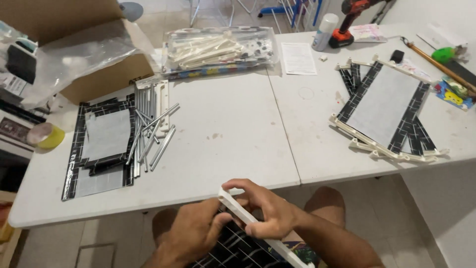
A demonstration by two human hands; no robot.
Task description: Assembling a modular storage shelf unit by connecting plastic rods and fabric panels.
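Both my hands work below the table's front edge, over my lap. My right hand grips a long white plastic rail that runs diagonally from upper left to lower right. My left hand pinches the same rail near its upper end. Under the rail lies a black panel with a white grid pattern, resting on my knees and partly hidden by my hands.
On the white table lie a stack of black-bordered grey panels with several metal tubes at the left, a bag of white plastic parts at the back, an assembled panel with white rails at the right, a cardboard box and a cordless drill.
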